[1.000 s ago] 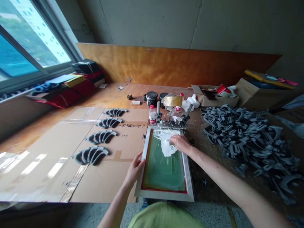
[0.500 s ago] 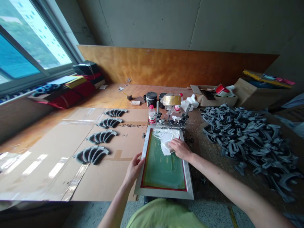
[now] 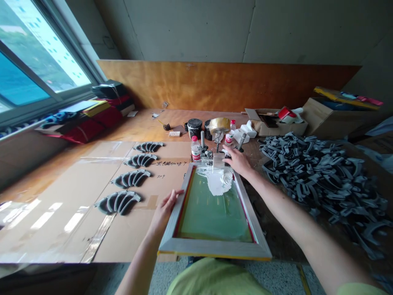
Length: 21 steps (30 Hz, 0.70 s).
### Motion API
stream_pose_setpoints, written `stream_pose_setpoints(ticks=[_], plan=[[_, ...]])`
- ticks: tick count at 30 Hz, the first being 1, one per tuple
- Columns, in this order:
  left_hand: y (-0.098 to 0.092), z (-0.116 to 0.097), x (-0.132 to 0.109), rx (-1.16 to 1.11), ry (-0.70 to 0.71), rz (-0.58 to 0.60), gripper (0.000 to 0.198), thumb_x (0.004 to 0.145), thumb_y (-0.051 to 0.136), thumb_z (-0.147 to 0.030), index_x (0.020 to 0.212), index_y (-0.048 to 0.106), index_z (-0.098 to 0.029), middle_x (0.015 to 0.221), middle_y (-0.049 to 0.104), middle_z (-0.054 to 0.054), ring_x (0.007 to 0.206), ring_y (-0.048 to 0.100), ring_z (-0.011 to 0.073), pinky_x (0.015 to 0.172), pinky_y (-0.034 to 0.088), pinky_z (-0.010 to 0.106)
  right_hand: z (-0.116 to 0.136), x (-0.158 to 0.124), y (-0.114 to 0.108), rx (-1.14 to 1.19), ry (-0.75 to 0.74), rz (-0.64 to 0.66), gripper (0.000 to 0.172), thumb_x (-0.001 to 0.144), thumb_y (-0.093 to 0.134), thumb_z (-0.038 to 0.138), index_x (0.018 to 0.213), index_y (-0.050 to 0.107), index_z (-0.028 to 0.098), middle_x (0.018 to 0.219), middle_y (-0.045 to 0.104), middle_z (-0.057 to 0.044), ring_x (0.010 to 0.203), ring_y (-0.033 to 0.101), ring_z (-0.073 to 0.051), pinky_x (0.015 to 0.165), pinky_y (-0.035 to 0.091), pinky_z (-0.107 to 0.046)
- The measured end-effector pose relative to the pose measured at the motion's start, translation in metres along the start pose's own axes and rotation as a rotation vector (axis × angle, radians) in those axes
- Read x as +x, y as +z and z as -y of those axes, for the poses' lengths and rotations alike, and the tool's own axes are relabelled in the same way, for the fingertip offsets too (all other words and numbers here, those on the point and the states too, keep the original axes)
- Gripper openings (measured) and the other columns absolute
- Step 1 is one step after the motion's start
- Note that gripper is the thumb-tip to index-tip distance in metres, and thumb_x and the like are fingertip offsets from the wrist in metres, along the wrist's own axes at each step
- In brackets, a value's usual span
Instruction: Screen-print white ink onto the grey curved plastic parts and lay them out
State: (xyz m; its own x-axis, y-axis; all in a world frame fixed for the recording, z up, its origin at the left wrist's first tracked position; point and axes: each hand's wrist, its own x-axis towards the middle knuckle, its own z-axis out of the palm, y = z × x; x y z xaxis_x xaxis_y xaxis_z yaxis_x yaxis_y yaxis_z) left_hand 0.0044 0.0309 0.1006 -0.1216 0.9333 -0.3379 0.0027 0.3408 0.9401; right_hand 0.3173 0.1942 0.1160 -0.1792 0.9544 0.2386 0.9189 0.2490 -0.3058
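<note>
A screen-printing frame (image 3: pixel 215 248) with a green mesh (image 3: pixel 211 219) lies in front of me, its near end tilted up. My left hand (image 3: pixel 168 203) grips the frame's left side rail, fingers along its edge. White ink (image 3: pixel 218 185) is heaped on the far part of the mesh. A pale, flat squeegee (image 3: pixel 218 161) stands at the far end, leaning by the hinge clamp (image 3: pixel 209 155). My right hand (image 3: pixel 239 161) is beside the squeegee, fingers apart and holding nothing. What lies beneath the frame is hidden.
Several rows of curved grey plastic parts (image 3: pixel 118 201) lie on cardboard (image 3: pixel 129 235) at left. A big heap of similar parts (image 3: pixel 322 176) is at right. Behind the frame stand a red-capped bottle (image 3: pixel 195 149), black tubs (image 3: pixel 195 128), a tape roll (image 3: pixel 219 124) and an open carton (image 3: pixel 276 130).
The frame's near end has risen toward me, my left hand with it. My right hand has moved away to the far end and let go of the squeegee, which now stands there.
</note>
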Motion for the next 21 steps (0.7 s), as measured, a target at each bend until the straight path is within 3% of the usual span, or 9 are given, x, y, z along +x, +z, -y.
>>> stream_pose_setpoints(ticks=[3, 5, 8, 11, 14, 18, 21], plan=[[0.007, -0.034, 0.012, -0.106, 0.141, -0.037, 0.059, 0.077, 0.054, -0.072, 0.096, 0.071, -0.019, 0.093, 0.072, 0.006, 0.083, 0.065, 0.0217, 0.065, 0.053, 0.029, -0.043, -0.027, 0.000, 0.071, 0.204, -0.153, 0.032, 0.093, 0.052, 0.033, 0.121, 0.060, 0.021, 0.096, 0.070, -0.008, 0.083, 0.063, -0.022, 0.073, 0.046, -0.031], [0.016, -0.057, 0.025, -0.223, 0.255, -0.016, 0.051, 0.079, 0.055, -0.066, 0.097, 0.068, -0.020, 0.096, 0.071, 0.007, 0.085, 0.065, 0.0212, 0.066, 0.054, 0.029, -0.060, -0.056, 0.014, 0.115, 0.256, -0.101, 0.022, 0.092, 0.051, 0.032, 0.105, 0.064, 0.020, 0.085, 0.070, -0.006, 0.078, 0.063, -0.021, 0.071, 0.046, -0.031], [0.027, -0.087, 0.044, -0.276, 0.340, 0.023, 0.049, 0.079, 0.057, -0.065, 0.091, 0.064, -0.018, 0.086, 0.069, 0.006, 0.079, 0.064, 0.0184, 0.062, 0.054, 0.027, -0.059, -0.099, 0.046, 0.197, 0.111, 0.072, 0.023, 0.086, 0.061, 0.035, 0.103, 0.063, 0.020, 0.088, 0.069, -0.005, 0.082, 0.064, -0.021, 0.075, 0.048, -0.031], [0.032, -0.093, 0.051, -0.317, 0.347, -0.017, 0.053, 0.079, 0.055, -0.069, 0.092, 0.062, -0.018, 0.080, 0.066, 0.003, 0.073, 0.062, 0.0150, 0.060, 0.053, 0.024, -0.042, -0.121, 0.071, 0.200, -0.093, 0.166, 0.031, 0.079, 0.071, 0.029, 0.109, 0.062, 0.022, 0.105, 0.066, -0.006, 0.100, 0.060, -0.022, 0.086, 0.046, -0.035], [0.041, -0.058, 0.036, -0.304, 0.230, -0.035, 0.058, 0.079, 0.056, -0.069, 0.109, 0.060, -0.019, 0.084, 0.068, 0.003, 0.069, 0.062, 0.0130, 0.059, 0.052, 0.023, -0.024, -0.126, 0.074, 0.159, -0.141, 0.169, 0.018, 0.081, 0.069, 0.017, 0.097, 0.065, 0.023, 0.098, 0.062, -0.003, 0.099, 0.058, -0.021, 0.088, 0.045, -0.036], [0.072, 0.019, -0.006, -0.106, -0.253, 0.284, 0.071, 0.077, 0.054, -0.073, 0.116, 0.061, -0.014, 0.097, 0.073, 0.014, 0.075, 0.068, 0.0205, 0.057, 0.053, 0.029, 0.018, -0.144, 0.062, 0.171, -0.170, 0.044, 0.012, 0.084, 0.067, 0.014, 0.093, 0.066, 0.022, 0.092, 0.058, -0.003, 0.087, 0.056, -0.018, 0.080, 0.046, -0.031], [0.085, 0.059, -0.026, -0.168, -0.354, 0.279, 0.065, 0.076, 0.054, -0.074, 0.106, 0.062, -0.016, 0.102, 0.073, 0.015, 0.082, 0.069, 0.0229, 0.057, 0.052, 0.029, 0.053, -0.170, 0.060, 0.213, -0.341, 0.020, 0.012, 0.090, 0.059, 0.017, 0.097, 0.067, 0.023, 0.091, 0.060, -0.003, 0.085, 0.057, -0.018, 0.077, 0.047, -0.030]])
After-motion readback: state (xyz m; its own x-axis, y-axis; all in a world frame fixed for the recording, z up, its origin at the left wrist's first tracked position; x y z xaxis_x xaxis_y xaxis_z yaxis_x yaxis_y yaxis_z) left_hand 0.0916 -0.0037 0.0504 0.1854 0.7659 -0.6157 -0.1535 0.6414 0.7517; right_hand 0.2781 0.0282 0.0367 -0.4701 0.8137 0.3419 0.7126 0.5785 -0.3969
